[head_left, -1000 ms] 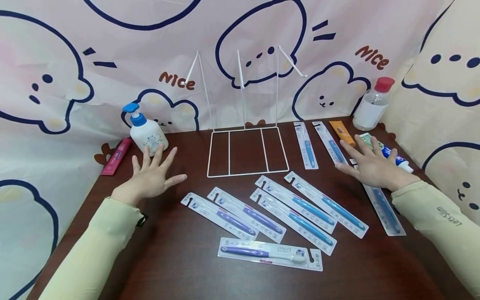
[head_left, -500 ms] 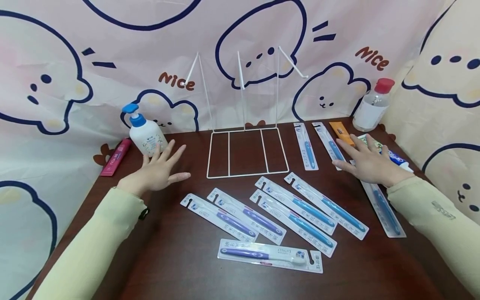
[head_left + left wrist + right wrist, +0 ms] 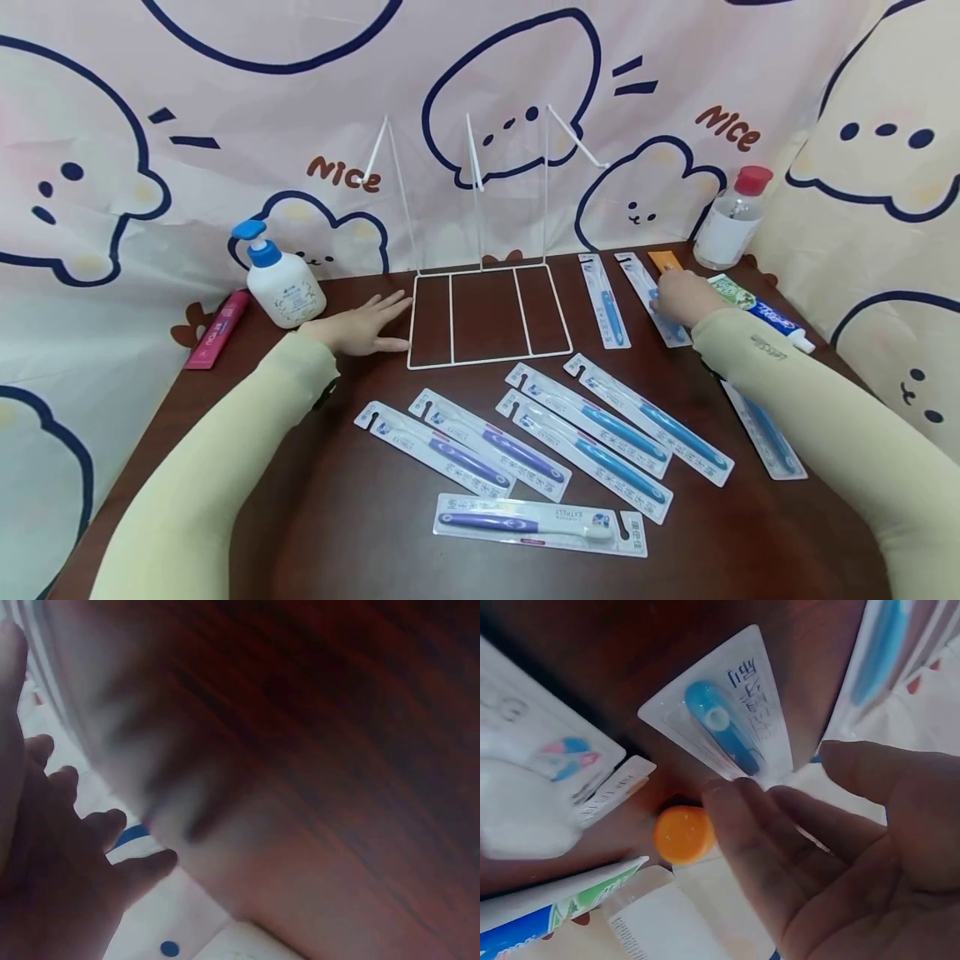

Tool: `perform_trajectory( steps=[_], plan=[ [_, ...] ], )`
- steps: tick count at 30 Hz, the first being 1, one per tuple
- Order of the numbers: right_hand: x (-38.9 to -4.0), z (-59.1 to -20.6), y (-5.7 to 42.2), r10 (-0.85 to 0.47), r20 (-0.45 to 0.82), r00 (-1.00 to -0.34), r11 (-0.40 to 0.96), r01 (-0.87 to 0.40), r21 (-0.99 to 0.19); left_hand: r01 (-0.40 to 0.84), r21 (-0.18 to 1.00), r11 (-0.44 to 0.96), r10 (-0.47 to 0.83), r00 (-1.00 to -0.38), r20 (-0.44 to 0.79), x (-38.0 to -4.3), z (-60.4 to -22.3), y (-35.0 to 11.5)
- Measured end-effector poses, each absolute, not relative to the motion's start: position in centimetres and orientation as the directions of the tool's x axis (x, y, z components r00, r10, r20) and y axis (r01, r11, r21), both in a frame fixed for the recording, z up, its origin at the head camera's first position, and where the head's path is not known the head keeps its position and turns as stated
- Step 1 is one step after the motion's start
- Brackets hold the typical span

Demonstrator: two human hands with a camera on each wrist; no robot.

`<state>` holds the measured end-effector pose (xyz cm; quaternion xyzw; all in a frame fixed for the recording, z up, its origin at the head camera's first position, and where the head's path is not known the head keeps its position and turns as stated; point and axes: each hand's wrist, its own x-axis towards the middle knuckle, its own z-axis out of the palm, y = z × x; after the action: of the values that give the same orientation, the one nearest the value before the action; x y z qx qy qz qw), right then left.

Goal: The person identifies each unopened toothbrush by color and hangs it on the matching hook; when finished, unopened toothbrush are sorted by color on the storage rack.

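My left hand (image 3: 360, 327) lies flat with spread fingers at the left side of a white wire rack (image 3: 452, 321), fingertips right at its side bar. In the left wrist view its fingers (image 3: 146, 871) are apart above dark wood. My right hand (image 3: 687, 297) is over a packaged blue toothbrush (image 3: 633, 275) at the back right, partly hiding an orange tube (image 3: 663, 260). The right wrist view has its fingertips beside the toothbrush pack (image 3: 742, 727), thumb apart from the fingers. A blue and green toothpaste tube (image 3: 772, 317) lies right of this hand.
Several packaged toothbrushes, such as a purple one (image 3: 525, 525) and a blue one (image 3: 652, 417), lie in front of the rack. A pump bottle (image 3: 285, 287) and pink tube (image 3: 217, 329) are at left. A red-capped bottle (image 3: 727, 233) stands back right. A printed cloth (image 3: 300, 108) hangs behind.
My left hand has moved right to the rack's side. My right hand has moved left and back from above the toothpaste to the toothbrush pack. The head view has shifted slightly.
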<state>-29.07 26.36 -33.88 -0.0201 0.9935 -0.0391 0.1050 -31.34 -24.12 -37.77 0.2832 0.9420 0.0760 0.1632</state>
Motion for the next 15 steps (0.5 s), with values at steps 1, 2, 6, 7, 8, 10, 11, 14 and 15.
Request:
perform_trajectory(
  steps=[1, 2, 6, 7, 8, 10, 11, 14, 15],
  plan=[
    [-29.3, -34.1, 26.2, -0.033, -0.216, -0.976, 0.997, -0.016, -0.08, 0.509, 0.227, 0.831, 0.556, -0.782, -0.282, -31.5, -38.0, -24.2],
    [-29.5, -34.2, 26.1, -0.028, -0.221, -0.975, 0.997, -0.012, -0.075, 0.507, 0.217, 0.834, 0.551, -0.779, -0.3, -31.5, -38.2, -24.2],
    [-29.9, -34.8, 25.7, -0.02, -0.207, -0.978, 0.998, -0.007, -0.067, 0.497, 0.177, 0.85, 0.526, -0.776, -0.349, -31.6, -38.6, -24.2],
    [-30.0, -35.0, 25.7, -0.019, -0.197, -0.98, 0.998, -0.008, -0.06, 0.493, 0.175, 0.853, 0.521, -0.776, -0.355, -31.6, -38.5, -24.2],
    [-30.0, -35.1, 25.7, -0.02, -0.186, -0.982, 0.999, -0.011, -0.051, 0.484, 0.182, 0.856, 0.516, -0.777, -0.361, -31.5, -38.4, -24.1],
    [-30.2, -35.3, 25.8, -0.024, -0.166, -0.986, 0.999, -0.018, -0.037, 0.474, 0.198, 0.858, 0.514, -0.774, -0.371, -31.5, -38.3, -24.0],
    [-30.4, -35.5, 25.9, -0.026, -0.158, -0.987, 0.999, -0.022, -0.028, 0.469, 0.208, 0.859, 0.513, -0.772, -0.377, -31.5, -38.2, -24.0],
    [-30.8, -35.7, 25.8, -0.036, -0.143, -0.989, 0.999, -0.034, -0.017, 0.45, 0.222, 0.865, 0.501, -0.766, -0.402, -31.6, -38.2, -23.9],
    [-30.9, -35.7, 25.8, -0.038, -0.143, -0.989, 0.999, -0.036, -0.018, 0.449, 0.22, 0.866, 0.5, -0.764, -0.408, -31.6, -38.2, -23.8]
  ],
)
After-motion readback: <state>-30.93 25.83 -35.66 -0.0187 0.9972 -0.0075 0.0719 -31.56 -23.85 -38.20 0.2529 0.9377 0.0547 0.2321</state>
